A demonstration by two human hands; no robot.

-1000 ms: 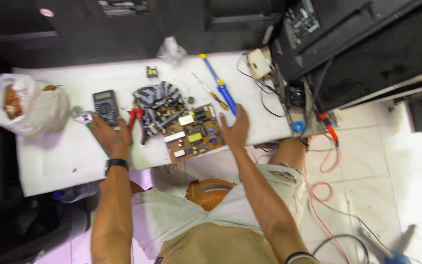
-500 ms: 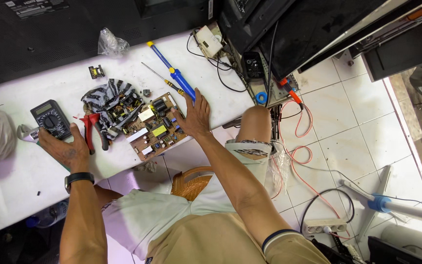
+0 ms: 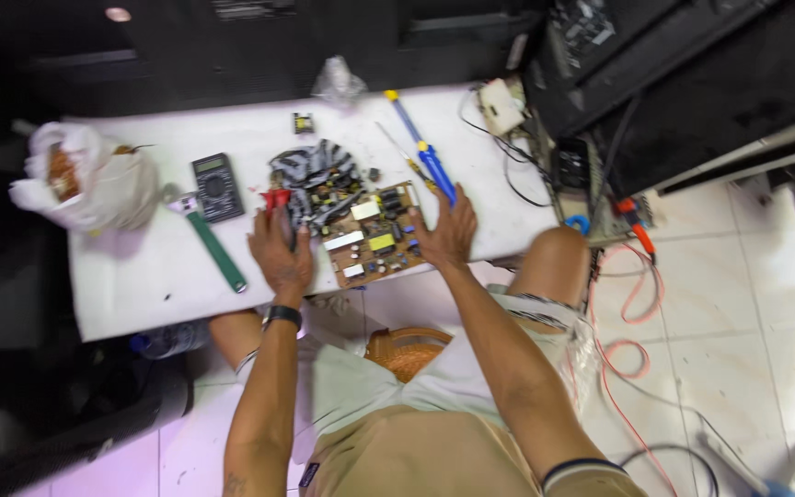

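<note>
Hands flanked a brown power-supply circuit board [image 3: 361,235] that lay flat, component side up, near the front edge of a white table [image 3: 131,285]; the placement appeared to steady the board from both sides, though that was a judgement rather than something seen; the left hand [image 3: 280,250] rested palm down at the board's left end, fingers [image 3: 269,219] spread slightly and flat, clamped on nothing visible, with the red handle of a tool [image 3: 275,197] showing just beyond the fingertips; whether the hand touched that handle could not be told; the right hand [image 3: 443,232] lay palm down against the board's right edge, fingers [image 3: 465,204] apart and extended, also gripping nothing; the board therefore sat between the two hands, touching or nearly touching both, its finned black heat sink [image 3: 310,170] at the far left corner; a blue-handled soldering iron [image 3: 423,156] lay just beyond the right fingertips, angled away from the person; a black digital multimeter [image 3: 217,187] and a green-handled tool [image 3: 215,248] lay left of the left hand, apart from it; a white plastic bag [image 3: 89,184] occupied the table's left end, well apart; a small transformer [image 3: 303,121] stood alone near the far edge.
</note>
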